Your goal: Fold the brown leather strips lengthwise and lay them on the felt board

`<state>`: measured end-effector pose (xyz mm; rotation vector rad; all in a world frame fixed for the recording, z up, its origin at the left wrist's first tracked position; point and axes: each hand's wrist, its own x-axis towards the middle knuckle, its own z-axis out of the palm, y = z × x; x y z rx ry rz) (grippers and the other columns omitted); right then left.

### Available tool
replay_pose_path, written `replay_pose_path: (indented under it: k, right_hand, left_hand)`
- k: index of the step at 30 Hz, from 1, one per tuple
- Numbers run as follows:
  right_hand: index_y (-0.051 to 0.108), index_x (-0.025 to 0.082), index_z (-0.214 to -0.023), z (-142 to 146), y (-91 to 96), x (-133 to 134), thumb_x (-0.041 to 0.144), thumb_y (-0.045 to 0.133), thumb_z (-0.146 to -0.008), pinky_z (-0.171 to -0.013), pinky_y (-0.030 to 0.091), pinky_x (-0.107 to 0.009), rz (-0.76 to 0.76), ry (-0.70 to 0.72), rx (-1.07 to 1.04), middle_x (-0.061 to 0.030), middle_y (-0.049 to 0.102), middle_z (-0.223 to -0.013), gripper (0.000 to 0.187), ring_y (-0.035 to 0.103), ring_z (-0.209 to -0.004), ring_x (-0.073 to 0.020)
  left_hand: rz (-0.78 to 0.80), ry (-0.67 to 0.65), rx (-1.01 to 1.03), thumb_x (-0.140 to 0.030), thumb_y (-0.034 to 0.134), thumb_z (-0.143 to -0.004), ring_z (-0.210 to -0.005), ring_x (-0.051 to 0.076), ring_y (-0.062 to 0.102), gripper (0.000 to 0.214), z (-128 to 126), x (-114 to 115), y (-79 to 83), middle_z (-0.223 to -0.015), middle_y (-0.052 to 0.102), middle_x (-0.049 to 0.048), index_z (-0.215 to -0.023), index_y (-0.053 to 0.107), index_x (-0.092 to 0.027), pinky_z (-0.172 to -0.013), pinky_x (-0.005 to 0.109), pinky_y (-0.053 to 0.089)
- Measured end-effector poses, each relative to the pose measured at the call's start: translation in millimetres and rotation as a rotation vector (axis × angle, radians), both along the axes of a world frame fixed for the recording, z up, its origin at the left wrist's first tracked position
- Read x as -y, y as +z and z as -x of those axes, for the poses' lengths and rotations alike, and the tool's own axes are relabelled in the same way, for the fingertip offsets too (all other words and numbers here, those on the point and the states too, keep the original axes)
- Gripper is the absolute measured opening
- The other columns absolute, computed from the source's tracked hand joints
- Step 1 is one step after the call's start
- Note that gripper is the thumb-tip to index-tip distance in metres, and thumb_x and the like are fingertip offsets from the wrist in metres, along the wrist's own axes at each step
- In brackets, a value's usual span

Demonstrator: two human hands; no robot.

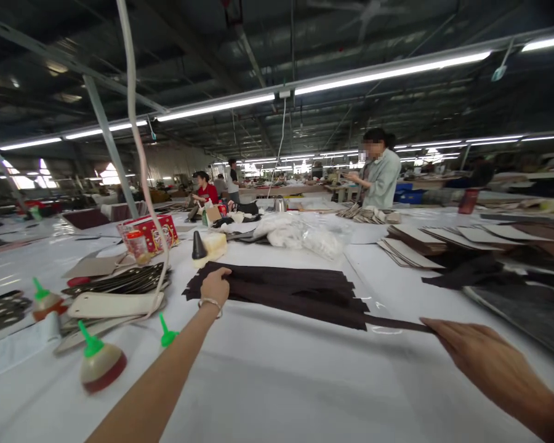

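Note:
A pile of dark brown strips lies across the white table. My left hand rests on the left end of the pile, fingers curled down onto it, a bracelet on the wrist. My right hand pinches the right end of one thin dark strip that sticks out from the pile toward the right.
Green-capped glue bottles stand at the left beside a cream tool and dark cut pieces. A hanging hose drops at left. Stacked patterns, a plastic bag and a red box lie behind. A person stands beyond.

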<state>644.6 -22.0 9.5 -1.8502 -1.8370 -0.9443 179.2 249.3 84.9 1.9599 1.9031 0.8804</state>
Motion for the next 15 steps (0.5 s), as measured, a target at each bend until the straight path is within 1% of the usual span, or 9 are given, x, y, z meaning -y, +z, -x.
replay_pose_path:
  k: [2, 3, 5, 7, 9, 12, 14, 15]
  right_hand:
    - [0.064, 0.022, -0.114, 14, 3.8, -39, 0.003, 0.037, -0.084, -0.083, 0.044, -0.042, 0.1, 0.024, 0.039, -0.0097, 0.07, -0.102, 0.045, 0.066, -0.086, -0.022]
    - [0.063, 0.02, -0.116, 26, 4.1, -57, 0.0, 0.035, -0.082, -0.085, 0.043, -0.043, 0.128, 0.036, 0.043, -0.0096, 0.069, -0.103, 0.049, 0.065, -0.087, -0.0218]
    - [0.06, 0.017, -0.119, 50, 1.6, -87, -0.002, 0.033, -0.082, -0.088, 0.041, -0.043, 0.172, 0.05, 0.033, -0.0098, 0.068, -0.105, 0.05, 0.064, -0.092, -0.0218]
    - [0.059, 0.014, -0.121, 71, -4.2, -106, -0.002, 0.034, -0.084, -0.089, 0.04, -0.043, 0.201, 0.054, 0.018, -0.0105, 0.067, -0.102, 0.047, 0.062, -0.093, -0.0228]
    - [0.059, 0.012, -0.121, 85, -11.7, -117, -0.002, 0.034, -0.084, -0.088, 0.039, -0.044, 0.228, 0.062, 0.002, -0.0115, 0.067, -0.099, 0.046, 0.06, -0.093, -0.0243]
    - [0.056, 0.011, -0.124, 93, -21.8, -124, -0.003, 0.033, -0.084, -0.089, 0.038, -0.045, 0.27, 0.102, -0.029, -0.0131, 0.066, -0.099, 0.049, 0.057, -0.097, -0.0264]
    - [0.053, 0.01, -0.127, 94, -24.7, -125, -0.002, 0.031, -0.084, -0.089, 0.037, -0.046, 0.287, 0.12, -0.062, -0.0145, 0.064, -0.102, 0.05, 0.055, -0.099, -0.0277]
    - [0.052, 0.009, -0.129, 94, -24.3, -124, -0.001, 0.031, -0.085, -0.089, 0.037, -0.046, 0.294, 0.119, -0.083, -0.0152, 0.064, -0.103, 0.05, 0.054, -0.1, -0.0281]
  left_hand:
    - [0.003, 0.093, -0.02, -0.035, 0.059, -0.091, -0.104, 0.023, 0.058, 0.031, -2, -24, 0.8, -0.119, 0.057, 0.0079, -0.116, 0.057, -0.017, -0.088, 0.043, 0.051]
    - [0.006, 0.133, -0.029, -0.035, 0.059, -0.091, -0.104, 0.023, 0.059, 0.032, -2, -33, 0.8, -0.119, 0.057, 0.0079, -0.117, 0.056, -0.018, -0.087, 0.043, 0.051]
    - [0.01, 0.202, -0.046, -0.035, 0.059, -0.091, -0.103, 0.023, 0.059, 0.033, 0, -47, 0.0, -0.119, 0.057, 0.0082, -0.119, 0.055, -0.017, -0.086, 0.042, 0.052]
    - [0.006, 0.263, -0.064, -0.036, 0.059, -0.092, -0.103, 0.023, 0.059, 0.034, 3, -55, -2.5, -0.12, 0.056, 0.0088, -0.12, 0.054, -0.017, -0.086, 0.043, 0.052]
    - [-0.001, 0.313, -0.081, -0.036, 0.058, -0.092, -0.103, 0.023, 0.058, 0.035, 5, -61, -7.2, -0.122, 0.055, 0.0092, -0.121, 0.054, -0.017, -0.087, 0.044, 0.051]
    - [-0.013, 0.361, -0.101, -0.036, 0.058, -0.092, -0.106, 0.024, 0.057, 0.036, 7, -61, -16.4, -0.124, 0.054, 0.0093, -0.122, 0.053, -0.017, -0.089, 0.046, 0.05]
    - [-0.028, 0.361, -0.109, -0.036, 0.058, -0.092, -0.11, 0.025, 0.055, 0.037, 8, -56, -22.1, -0.127, 0.052, 0.0096, -0.123, 0.052, -0.018, -0.091, 0.048, 0.049]
    - [-0.04, 0.339, -0.11, -0.036, 0.058, -0.092, -0.112, 0.026, 0.054, 0.038, 5, -52, -24.8, -0.129, 0.051, 0.0098, -0.124, 0.052, -0.018, -0.093, 0.049, 0.047]
